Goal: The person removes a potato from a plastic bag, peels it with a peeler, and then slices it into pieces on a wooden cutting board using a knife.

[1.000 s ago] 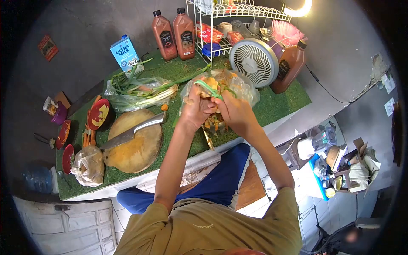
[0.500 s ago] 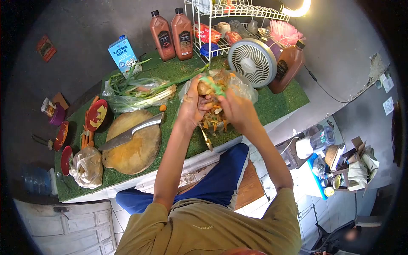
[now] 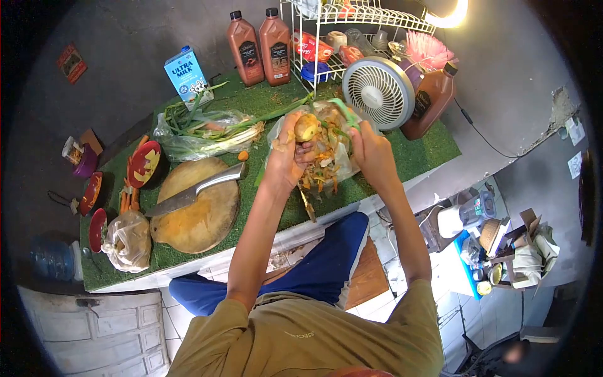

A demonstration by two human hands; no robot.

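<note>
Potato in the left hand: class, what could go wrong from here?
1. The green peeler in the right hand could slip on a stroke and nick the left hand, whose fingers wrap around the potato.
2. The partly peeled potato, held above the plastic bag of peelings, might slip and drop among them.
3. The knife lies uncovered on the chopping board; the left forearm might knock its handle.

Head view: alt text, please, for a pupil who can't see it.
A left hand holds what looks like a partly peeled potato, the right hand a green peeler, over a plastic bag of peelings. Nearby, a knife lies on a round chopping board.
</note>
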